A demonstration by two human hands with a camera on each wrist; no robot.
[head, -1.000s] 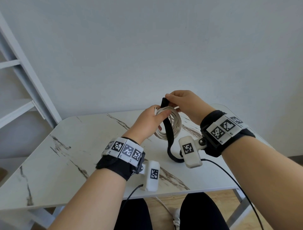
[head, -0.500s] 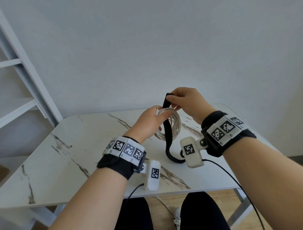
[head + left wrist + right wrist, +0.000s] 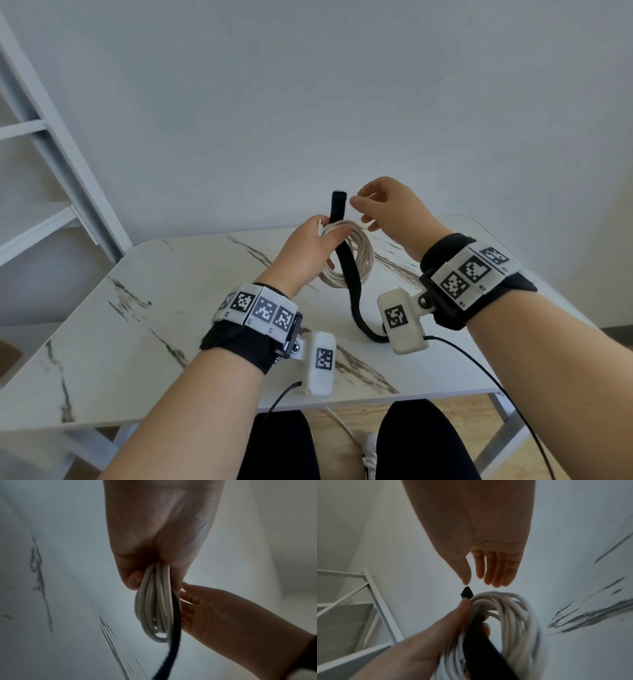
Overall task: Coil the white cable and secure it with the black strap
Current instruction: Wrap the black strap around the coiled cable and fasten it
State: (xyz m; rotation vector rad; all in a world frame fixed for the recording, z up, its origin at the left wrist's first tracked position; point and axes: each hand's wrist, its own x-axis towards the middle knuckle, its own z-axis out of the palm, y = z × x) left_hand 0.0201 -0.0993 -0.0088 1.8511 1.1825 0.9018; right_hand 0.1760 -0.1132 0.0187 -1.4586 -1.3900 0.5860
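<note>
Holding the coiled white round cable [image 3: 346, 253] up off the white marble-veined bench [image 3: 144, 308], your left hand [image 3: 308, 253] is doing the anchoring work: its thumb and fingers are curled tight round the top of the bundle, pinching the loops and the flat black fabric strap [image 3: 347, 274] together at one spot. That grip looks chosen so the loops cannot spring apart while the strap is worked, and so the strap cannot slide along the coil.

From that pinch the short end of the strap stands up above your left thumb, upright and free. The long tail runs down across the front of the coil, hangs below it and curls onto the bench beside the white camera housing [image 3: 402, 322] on your right wrist.

Your right hand [image 3: 383, 209] holds nothing. Its fingers [image 3: 494, 572] are straight and relaxed, with thumb and fingertips just beside the strap's upright tip and a small gap between them. From the left wrist view its palm sits close against the far side of the coil; whether it touches the loops there I cannot tell.

So the coiling reads as finished and the strap is laid against the bundle but not yet wrapped or fastened. The cable hangs entirely below your left grip, open loop downward, which leaves the middle of the coil clear for passing the strap through.
</note>
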